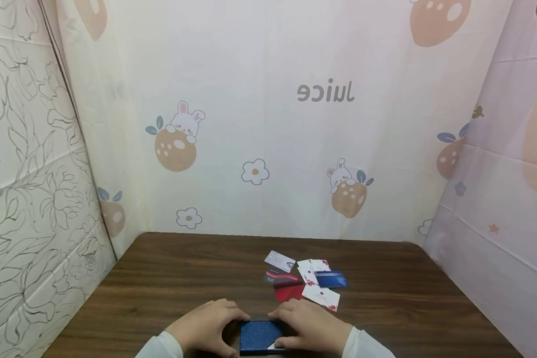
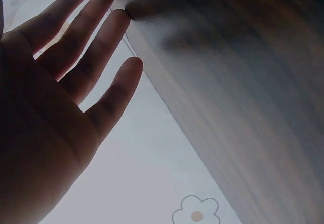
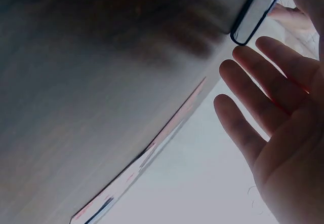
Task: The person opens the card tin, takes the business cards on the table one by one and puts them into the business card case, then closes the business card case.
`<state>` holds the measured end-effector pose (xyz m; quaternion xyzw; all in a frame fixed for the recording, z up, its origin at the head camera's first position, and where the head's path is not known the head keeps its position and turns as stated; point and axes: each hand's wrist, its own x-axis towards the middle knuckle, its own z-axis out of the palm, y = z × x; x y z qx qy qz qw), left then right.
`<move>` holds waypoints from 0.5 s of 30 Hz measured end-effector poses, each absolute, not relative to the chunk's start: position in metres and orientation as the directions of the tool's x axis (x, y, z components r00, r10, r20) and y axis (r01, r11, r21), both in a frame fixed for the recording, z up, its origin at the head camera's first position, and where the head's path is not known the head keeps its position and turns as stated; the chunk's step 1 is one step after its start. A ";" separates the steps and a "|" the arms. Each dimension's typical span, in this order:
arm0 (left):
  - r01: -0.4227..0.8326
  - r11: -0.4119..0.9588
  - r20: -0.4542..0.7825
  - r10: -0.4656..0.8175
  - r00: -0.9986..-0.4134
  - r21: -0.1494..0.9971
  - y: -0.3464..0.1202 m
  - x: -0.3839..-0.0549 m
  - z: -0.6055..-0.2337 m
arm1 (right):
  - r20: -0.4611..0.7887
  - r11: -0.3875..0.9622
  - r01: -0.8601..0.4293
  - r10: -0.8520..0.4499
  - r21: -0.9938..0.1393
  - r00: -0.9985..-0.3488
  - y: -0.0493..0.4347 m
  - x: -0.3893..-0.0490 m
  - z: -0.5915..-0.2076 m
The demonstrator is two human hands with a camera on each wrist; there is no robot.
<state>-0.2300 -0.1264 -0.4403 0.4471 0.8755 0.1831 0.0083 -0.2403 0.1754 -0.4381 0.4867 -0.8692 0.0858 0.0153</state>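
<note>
Head view: a blue case (image 1: pixel 256 335) sits between the left hand (image 1: pixel 208 324) and right hand (image 1: pixel 315 325), fingers extended on both. Several cards (image 1: pixel 310 278) lie loose beyond, evidently outside it; whether others are inside cannot be told.

From afar I see a whitish left sleeve (image 1: pixel 162 346) and matching right sleeve (image 1: pixel 368 345) (both wrist-length); left hand (image 1: pixel 208 324) and right hand (image 1: pixel 315 325) are bare.
</note>
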 end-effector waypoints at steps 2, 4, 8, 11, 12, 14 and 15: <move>0.785 0.532 0.158 0.786 -0.597 0.318 -0.126 -0.230 -0.441 | 0.128 0.492 -0.865 -0.856 -0.100 -0.501 0.174 -0.240 -0.439; 0.792 0.527 0.170 0.788 -0.591 0.309 -0.127 -0.230 -0.442 | 0.136 0.481 -0.874 -0.863 -0.070 -0.486 0.173 -0.241 -0.439; 0.800 0.522 0.182 0.791 -0.584 0.295 -0.127 -0.231 -0.443 | 0.120 0.473 -0.881 -0.874 -0.019 -0.471 0.170 -0.242 -0.437; 0.794 0.525 0.170 0.791 -0.588 0.306 -0.126 -0.232 -0.443 | 0.103 0.450 -0.892 -0.890 0.039 -0.445 0.167 -0.244 -0.433; 0.793 0.526 0.167 0.791 -0.589 0.308 -0.126 -0.233 -0.442 | 0.100 0.439 -0.896 -0.897 0.067 -0.431 0.166 -0.244 -0.432; 0.787 0.531 0.160 0.788 -0.595 0.315 -0.126 -0.233 -0.442 | 0.101 0.410 -0.903 -0.911 0.129 -0.399 0.164 -0.244 -0.430; 0.783 0.534 0.157 0.785 -0.599 0.317 -0.126 -0.233 -0.441 | 0.104 0.394 -0.904 -0.919 0.165 -0.381 0.163 -0.244 -0.429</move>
